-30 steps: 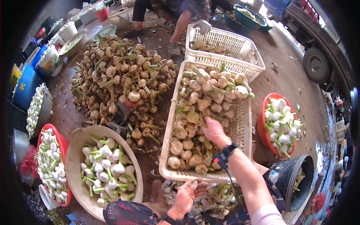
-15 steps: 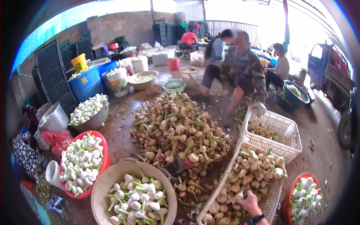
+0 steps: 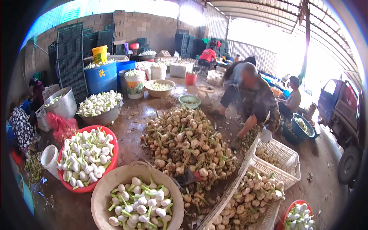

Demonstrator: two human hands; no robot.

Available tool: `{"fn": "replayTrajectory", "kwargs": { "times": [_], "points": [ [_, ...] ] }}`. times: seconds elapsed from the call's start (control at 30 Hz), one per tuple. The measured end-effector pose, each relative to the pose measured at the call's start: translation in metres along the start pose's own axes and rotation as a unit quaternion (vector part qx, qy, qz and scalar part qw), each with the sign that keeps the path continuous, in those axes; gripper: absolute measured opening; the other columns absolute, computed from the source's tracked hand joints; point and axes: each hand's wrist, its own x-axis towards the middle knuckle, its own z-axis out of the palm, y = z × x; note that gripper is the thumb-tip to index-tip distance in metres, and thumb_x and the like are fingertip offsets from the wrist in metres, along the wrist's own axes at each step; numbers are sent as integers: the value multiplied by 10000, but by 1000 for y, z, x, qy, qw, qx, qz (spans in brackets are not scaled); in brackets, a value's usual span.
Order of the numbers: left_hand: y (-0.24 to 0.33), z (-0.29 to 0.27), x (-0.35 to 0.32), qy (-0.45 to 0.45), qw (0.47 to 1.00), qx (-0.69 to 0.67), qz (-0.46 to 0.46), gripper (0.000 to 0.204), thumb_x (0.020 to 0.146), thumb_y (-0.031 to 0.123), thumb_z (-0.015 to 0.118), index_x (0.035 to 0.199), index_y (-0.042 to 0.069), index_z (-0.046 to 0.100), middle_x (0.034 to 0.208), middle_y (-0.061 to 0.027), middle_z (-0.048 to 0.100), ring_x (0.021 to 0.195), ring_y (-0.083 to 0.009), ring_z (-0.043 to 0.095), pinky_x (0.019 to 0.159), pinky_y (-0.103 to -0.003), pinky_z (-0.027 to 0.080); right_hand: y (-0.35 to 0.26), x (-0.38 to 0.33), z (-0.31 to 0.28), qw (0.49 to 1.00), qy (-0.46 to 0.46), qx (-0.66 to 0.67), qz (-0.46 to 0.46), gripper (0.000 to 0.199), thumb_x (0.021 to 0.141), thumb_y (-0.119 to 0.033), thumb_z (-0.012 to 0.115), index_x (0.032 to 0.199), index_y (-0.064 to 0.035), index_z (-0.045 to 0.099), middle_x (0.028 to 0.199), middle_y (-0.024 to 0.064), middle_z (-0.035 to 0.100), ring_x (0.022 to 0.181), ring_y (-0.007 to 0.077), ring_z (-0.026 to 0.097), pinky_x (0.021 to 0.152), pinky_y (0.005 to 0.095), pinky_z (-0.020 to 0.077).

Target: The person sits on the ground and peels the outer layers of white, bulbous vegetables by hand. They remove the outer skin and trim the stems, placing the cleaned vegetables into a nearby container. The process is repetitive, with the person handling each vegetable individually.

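Note:
Neither of my hands shows at this moment. Just in front stands a white slatted plastic crate (image 3: 271,210) with unpeeled brownish garlic bulbs (image 3: 251,194) in it. To its left, a wide beige basin (image 3: 100,191) holds peeled white garlic bulbs (image 3: 142,207) with short green stems. Between and beyond them, a large heap of untrimmed garlic (image 3: 188,142) lies on the ground, with a dark cloth-like item at its near edge.
A red basin (image 3: 111,168) of white garlic stands left, another red container (image 3: 284,216) lower right. Across the heap a person in camouflage (image 3: 264,101) bends beside a second white crate (image 3: 293,168). Tubs and buckets line the left; a vehicle (image 3: 341,115) is at right.
My right hand, earlier among the garlic in the near crate, has left the view. The view has tilted up and shifted. The person in camouflage leans lower.

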Motion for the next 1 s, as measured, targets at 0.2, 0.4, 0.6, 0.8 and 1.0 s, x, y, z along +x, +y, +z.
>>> {"fn": "replayTrajectory", "kwargs": {
  "times": [0.2, 0.4, 0.6, 0.8, 1.0],
  "points": [
    [4, -10, 5, -22, 990, -137, 7, 102, 764, 115, 629, 829, 36, 633, 816, -77, 601, 789, -201, 593, 684, -319, 478, 20, -4, 16, 988, 44, -54, -141, 396, 826, -118, 608, 1212, -39, 567, 1148, 208, 593, 1030, 345, 576, 866, 389, 478],
    [-25, -21, -5, -39, 881, -471, 33, 101, 754, 125, 635, 823, 51, 633, 796, -92, 594, 793, -211, 593, 680, -326, 475, -24, 3, -8, 997, -36, 26, -65, 485, 791, -28, 621, 1253, 55, 502, 1072, 213, 630, 993, 325, 609, 834, 381, 500],
    [41, -7, -5, -27, 952, -268, -144, 96, 833, 7, 593, 916, 34, 632, 794, -56, 647, 681, -137, 606, 604, -260, 489, 17, 7, -9, 881, -80, 435, 169, 539, 848, -126, 680, 1313, 44, 466, 1038, 93, 629, 874, 143, 610, 726, 282, 518],
    [20, 4, 0, -39, 968, -239, -70, 117, 833, 21, 620, 946, -1, 639, 904, -66, 649, 790, -143, 604, 676, -267, 499, 6, -3, 1, 997, 59, -24, -53, 539, 807, -100, 642, 1306, 13, 473, 1170, 257, 571, 1009, 411, 580, 861, 426, 483],
    [2, -5, -5, -66, 971, 162, 162, 167, 887, 84, 537, 980, 2, 649, 891, -53, 630, 764, -218, 596, 667, -254, 488, -4, -13, -5, 972, 87, -146, -161, 480, 808, -83, 626, 1256, 41, 506, 1113, 265, 584, 964, 427, 578, 821, 456, 491]
  ]
}}
